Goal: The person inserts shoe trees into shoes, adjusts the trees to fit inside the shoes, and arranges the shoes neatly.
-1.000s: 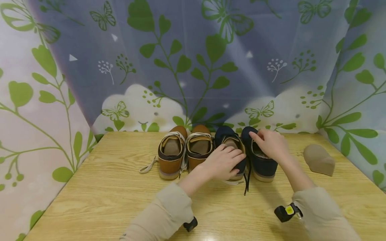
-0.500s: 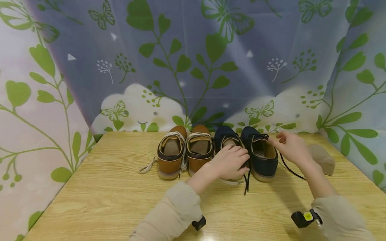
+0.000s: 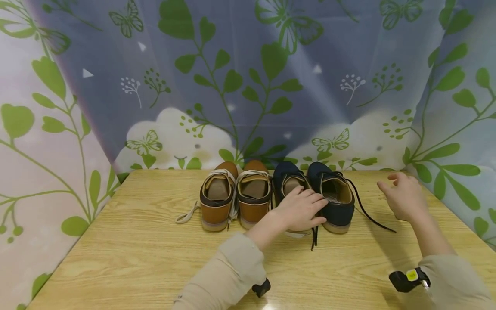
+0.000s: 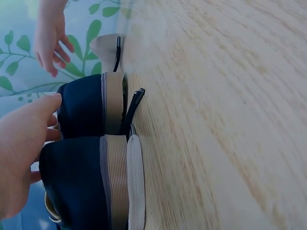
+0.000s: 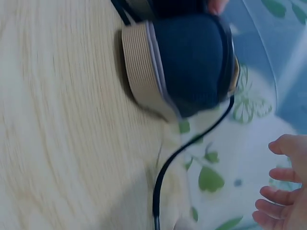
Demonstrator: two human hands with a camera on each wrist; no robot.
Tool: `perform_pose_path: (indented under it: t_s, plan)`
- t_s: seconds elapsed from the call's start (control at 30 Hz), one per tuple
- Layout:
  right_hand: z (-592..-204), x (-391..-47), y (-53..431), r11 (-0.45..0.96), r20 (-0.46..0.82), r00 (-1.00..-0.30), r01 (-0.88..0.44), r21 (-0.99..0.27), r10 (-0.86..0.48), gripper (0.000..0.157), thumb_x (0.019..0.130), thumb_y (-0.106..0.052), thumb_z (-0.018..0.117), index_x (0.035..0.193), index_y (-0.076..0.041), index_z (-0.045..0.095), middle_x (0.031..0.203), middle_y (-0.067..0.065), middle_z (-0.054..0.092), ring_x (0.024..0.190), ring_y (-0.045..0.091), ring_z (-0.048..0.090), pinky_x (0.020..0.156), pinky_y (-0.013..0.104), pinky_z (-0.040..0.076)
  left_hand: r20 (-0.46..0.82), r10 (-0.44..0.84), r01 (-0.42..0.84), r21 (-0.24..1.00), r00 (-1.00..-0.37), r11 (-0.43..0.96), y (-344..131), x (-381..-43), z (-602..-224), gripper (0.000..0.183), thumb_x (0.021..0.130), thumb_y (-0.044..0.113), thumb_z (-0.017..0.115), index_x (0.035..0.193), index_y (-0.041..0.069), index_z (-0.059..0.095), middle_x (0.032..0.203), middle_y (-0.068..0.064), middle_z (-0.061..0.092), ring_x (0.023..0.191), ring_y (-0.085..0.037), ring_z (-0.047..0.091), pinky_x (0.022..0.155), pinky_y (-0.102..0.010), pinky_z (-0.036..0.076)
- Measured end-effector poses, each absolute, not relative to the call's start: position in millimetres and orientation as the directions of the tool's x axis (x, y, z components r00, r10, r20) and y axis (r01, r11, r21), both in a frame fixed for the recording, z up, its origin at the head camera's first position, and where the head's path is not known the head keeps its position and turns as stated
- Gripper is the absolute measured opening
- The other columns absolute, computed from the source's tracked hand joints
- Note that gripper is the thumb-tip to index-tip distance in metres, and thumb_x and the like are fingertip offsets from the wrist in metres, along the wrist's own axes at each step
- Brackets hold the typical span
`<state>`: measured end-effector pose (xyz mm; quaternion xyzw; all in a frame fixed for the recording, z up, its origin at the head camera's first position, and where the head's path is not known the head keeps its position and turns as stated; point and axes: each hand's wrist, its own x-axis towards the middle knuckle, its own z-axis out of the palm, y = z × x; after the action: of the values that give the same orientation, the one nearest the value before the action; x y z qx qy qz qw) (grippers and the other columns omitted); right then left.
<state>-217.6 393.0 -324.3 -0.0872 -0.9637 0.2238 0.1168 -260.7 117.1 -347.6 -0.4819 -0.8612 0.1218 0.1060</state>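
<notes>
Two navy shoes stand side by side with heels toward me, the left one [image 3: 284,168] partly covered by my left hand [image 3: 301,209]. That hand lies over its opening with fingers loosely spread, the thumb close to the heel of the right navy shoe [image 3: 338,215]. A black shoelace [image 3: 366,211] trails from the right shoe onto the table. My right hand [image 3: 407,197] hovers to the right of the lace, fingers loosely bent and holding nothing. Behind it, a rounded beige piece [image 4: 103,48] shows in the left wrist view; the head view mostly hides it.
Two brown shoes [image 3: 215,214] with white laces stand left of the navy pair. A white lace loop [image 3: 187,215] lies beside them on the wooden table [image 3: 147,254]. Patterned cloth [image 3: 248,86] hangs behind and at both sides.
My right hand has let go of the right navy shoe's black lace and moved right; the lace now lies out on the table. My left hand has shifted slightly right.
</notes>
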Motion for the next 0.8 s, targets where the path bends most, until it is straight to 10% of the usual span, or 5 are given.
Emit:
perform_pose_path:
  t_s: [0.8]
  plan:
    - [-361,-203,457,0.870,0.132,-0.926,0.274,-0.409,0.353,0.073,0.088,-0.031,0.059,0.119,0.029,0.031,0.110,0.049,0.034,0.102,0.064,0.028,0.085,0.063,0.030,0.063,0.856,0.814,-0.281,-0.513,0.509,119,-266,-351,0.057,0.094,0.049,0.042,0.146,0.031,0.029,0.147,0.011,0.032,0.133,-0.011,0.028,0.107,-0.035,0.020]
